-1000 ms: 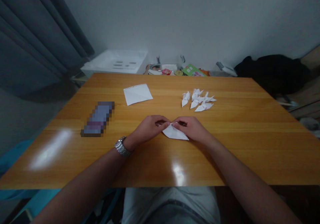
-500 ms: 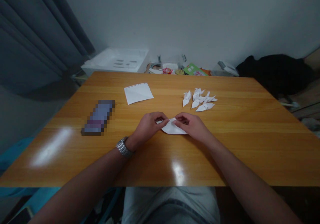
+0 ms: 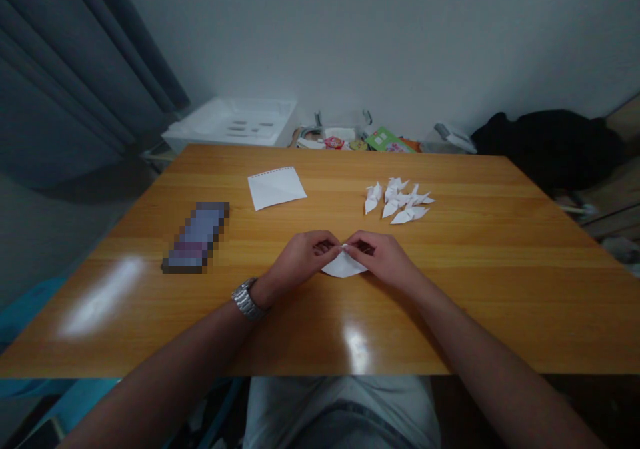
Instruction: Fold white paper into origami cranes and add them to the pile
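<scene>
Both my hands meet over the middle of the wooden table [image 3: 500,269]. My left hand [image 3: 300,262], with a metal watch on its wrist, pinches the left side of a small folded white paper [image 3: 343,267]. My right hand [image 3: 383,259] pinches the paper's top corner from the right. The paper lies low over the table between my fingertips, partly folded into a pointed shape. A pile of several finished white paper cranes [image 3: 399,201] lies beyond my right hand. A flat white sheet [image 3: 276,187] with a perforated edge lies beyond my left hand.
A blurred dark rectangular object [image 3: 197,237] lies on the table to the left. Behind the table stand a white plastic box [image 3: 233,123], colourful small items [image 3: 360,141] and a black bag [image 3: 545,145]. A dark curtain [image 3: 65,69] hangs on the left.
My fingers have shifted on the folded paper: it was pulled up and slightly away, then brought back, and now shows as a smaller pointed shape between my fingertips.
</scene>
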Action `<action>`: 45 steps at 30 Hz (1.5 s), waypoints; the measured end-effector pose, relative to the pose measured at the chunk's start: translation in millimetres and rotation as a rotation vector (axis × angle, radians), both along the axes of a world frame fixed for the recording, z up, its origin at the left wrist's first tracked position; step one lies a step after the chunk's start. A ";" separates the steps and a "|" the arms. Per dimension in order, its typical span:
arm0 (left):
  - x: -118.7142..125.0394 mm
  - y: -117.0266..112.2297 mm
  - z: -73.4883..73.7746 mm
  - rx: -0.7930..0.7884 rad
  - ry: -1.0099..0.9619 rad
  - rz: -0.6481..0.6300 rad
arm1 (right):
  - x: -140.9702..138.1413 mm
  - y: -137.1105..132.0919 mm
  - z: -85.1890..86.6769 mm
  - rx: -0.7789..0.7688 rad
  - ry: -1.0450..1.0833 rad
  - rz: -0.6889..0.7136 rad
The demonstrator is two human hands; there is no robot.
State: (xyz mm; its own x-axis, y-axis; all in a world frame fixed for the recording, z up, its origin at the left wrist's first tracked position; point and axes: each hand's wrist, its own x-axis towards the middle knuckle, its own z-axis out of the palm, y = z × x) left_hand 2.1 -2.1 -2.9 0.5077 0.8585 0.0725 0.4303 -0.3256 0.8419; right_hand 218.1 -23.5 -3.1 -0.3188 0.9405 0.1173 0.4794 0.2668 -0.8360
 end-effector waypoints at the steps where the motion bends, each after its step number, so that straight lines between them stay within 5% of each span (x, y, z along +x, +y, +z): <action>1: -0.5 0.3 -0.4 -0.010 -0.003 -0.004 | 0.0 -0.1 -0.1 0.000 0.000 0.006; 10: -3.5 3.3 -4.6 -0.101 -0.006 -0.025 | 0.0 -1.0 -1.9 -0.003 -0.003 0.028; 23: -4.6 6.5 -3.4 -0.032 -0.027 0.066 | 7.0 2.4 -1.9 -0.050 0.014 -0.038; 35: -0.8 0.9 -3.4 -0.070 -0.066 -0.036 | 5.2 1.0 0.1 -0.028 -0.077 0.035; 45: -5.5 6.6 0.5 -0.029 -0.077 0.070 | 11.2 3.4 -0.4 -0.013 -0.043 -0.011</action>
State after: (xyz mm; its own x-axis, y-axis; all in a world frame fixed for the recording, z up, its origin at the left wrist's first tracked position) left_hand -3.3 4.5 -2.4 0.4403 0.8940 0.0831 0.3851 -0.2716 0.8820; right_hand 229.3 -20.1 -3.5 -0.3132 0.9452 0.0918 0.5175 0.2510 -0.8181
